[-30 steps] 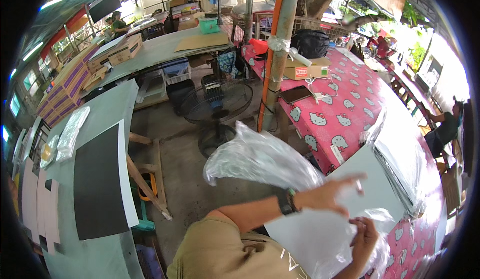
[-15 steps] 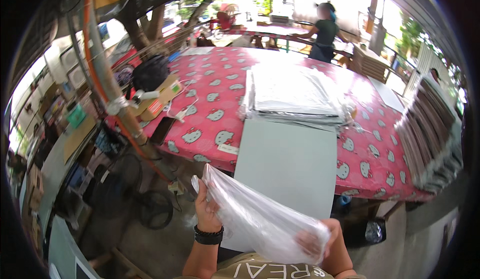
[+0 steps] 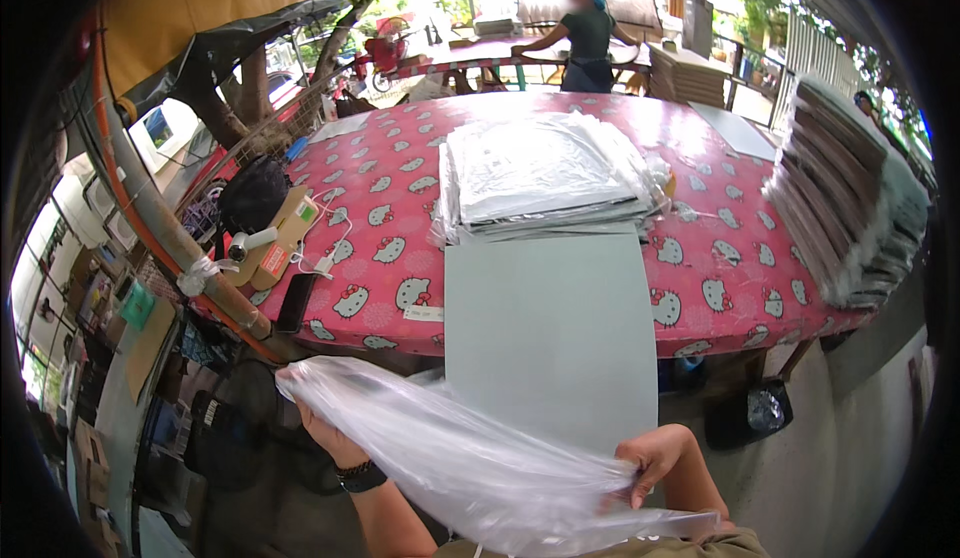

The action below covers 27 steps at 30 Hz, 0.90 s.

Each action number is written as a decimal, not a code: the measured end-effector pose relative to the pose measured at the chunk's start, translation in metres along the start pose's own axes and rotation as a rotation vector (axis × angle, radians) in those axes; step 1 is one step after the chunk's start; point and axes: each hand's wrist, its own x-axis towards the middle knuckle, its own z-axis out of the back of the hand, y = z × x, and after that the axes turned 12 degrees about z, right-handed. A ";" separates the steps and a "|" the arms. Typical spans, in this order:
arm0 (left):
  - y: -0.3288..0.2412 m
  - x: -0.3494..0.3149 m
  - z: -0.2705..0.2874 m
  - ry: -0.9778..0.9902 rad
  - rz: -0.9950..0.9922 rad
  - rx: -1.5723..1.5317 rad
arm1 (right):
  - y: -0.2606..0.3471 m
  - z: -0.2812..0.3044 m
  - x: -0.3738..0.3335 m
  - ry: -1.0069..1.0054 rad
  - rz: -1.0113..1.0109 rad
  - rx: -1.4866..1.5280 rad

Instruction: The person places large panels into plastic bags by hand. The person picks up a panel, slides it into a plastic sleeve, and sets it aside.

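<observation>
A clear plastic bag (image 3: pixel 450 458) is stretched between my two hands, in front of my body. Its upper left end is gripped by my left hand (image 3: pixel 325 428), partly covered by the film. At the lower right, my right hand (image 3: pixel 655 463) pinches the film between thumb and fingers. Beyond the bag, a pale grey flat board (image 3: pixel 550 328) hangs over the near edge of the table, its near end hidden by the bag. Its far end meets a stack of plastic-wrapped flat sheets (image 3: pixel 540 173).
The table has a pink patterned cover (image 3: pixel 390 248). On its left lie a phone (image 3: pixel 295 303), an open carton (image 3: pixel 275 248) and a black bag (image 3: pixel 255 193). Wrapped dark panels (image 3: pixel 835 193) stand at the right. A pole (image 3: pixel 150 218) rises at left; a person (image 3: pixel 588 38) stands behind.
My left hand has moved left and down, and the bag is now stretched wider. The right hand has shifted slightly, its fingers now outside the film. The view has turned a little.
</observation>
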 end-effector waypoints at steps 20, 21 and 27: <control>0.019 0.098 -0.001 -0.093 0.292 0.477 | 0.019 0.062 -0.081 -1.544 0.486 -0.099; 0.021 0.115 0.003 -0.091 0.318 0.569 | 0.026 0.080 -0.094 -1.551 0.369 -0.173; 0.069 0.243 0.047 -0.150 0.006 1.586 | 0.000 0.226 -0.114 -1.629 -0.147 -1.162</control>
